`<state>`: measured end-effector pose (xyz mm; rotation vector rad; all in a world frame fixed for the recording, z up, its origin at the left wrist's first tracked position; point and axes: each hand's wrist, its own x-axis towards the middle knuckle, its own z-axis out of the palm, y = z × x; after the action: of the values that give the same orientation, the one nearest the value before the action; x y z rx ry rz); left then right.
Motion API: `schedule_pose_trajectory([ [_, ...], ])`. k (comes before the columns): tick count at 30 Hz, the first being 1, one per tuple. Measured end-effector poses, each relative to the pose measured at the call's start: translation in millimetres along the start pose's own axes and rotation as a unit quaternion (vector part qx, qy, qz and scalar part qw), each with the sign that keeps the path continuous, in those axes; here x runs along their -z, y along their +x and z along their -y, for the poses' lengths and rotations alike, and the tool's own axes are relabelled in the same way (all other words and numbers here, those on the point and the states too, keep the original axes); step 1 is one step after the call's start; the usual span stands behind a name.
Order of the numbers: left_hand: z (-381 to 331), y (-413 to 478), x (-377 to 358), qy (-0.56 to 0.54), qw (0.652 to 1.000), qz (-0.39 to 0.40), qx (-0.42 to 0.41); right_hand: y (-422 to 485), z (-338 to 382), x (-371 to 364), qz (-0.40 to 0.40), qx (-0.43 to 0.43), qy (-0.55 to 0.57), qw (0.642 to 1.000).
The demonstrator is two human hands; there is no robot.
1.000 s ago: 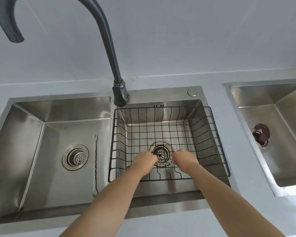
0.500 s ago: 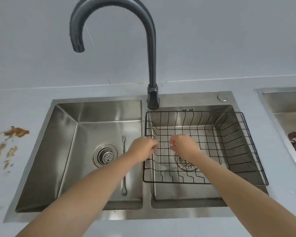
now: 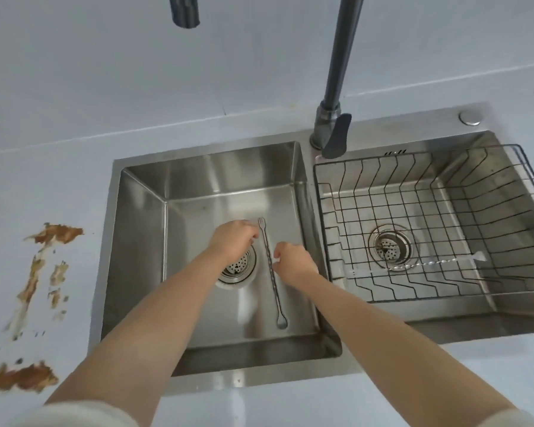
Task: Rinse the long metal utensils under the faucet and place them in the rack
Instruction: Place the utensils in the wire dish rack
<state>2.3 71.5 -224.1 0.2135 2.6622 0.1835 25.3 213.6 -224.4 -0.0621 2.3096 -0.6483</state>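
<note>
Head view looks down on a pale counter (image 3: 59,167) smeared with brown stains (image 3: 43,266) at its left side, and a steel double sink (image 3: 198,374) set into it. A dark faucet (image 3: 336,97) rises from the divider between the two basins. The right basin holds a black wire rack (image 3: 506,232), and a long twisted utensil (image 3: 438,262) lies across the rack's bottom, near the drain. In the left basin another long metal utensil (image 3: 272,272) lies flat, fork end away from the person, spoon end nearer. The left hand (image 3: 233,238) and right hand (image 3: 293,261) hover on either side of it, fingers loosely curled, neither gripping anything.
</note>
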Motion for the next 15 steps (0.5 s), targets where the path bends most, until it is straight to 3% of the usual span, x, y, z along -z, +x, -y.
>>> schedule_pose_trajectory([
  [8, 18.5, 35.2, -40.0, 0.141, 0.980, 0.078, -0.120, 27.2, -12.4, -45.7, 0.007, -0.096, 0.003, 0.995],
  [15, 15.5, 58.8, -67.6, 0.162, 0.968, 0.097, -0.164, 34.7, -12.3, -73.0, -0.004, -0.121, -0.017, 0.993],
])
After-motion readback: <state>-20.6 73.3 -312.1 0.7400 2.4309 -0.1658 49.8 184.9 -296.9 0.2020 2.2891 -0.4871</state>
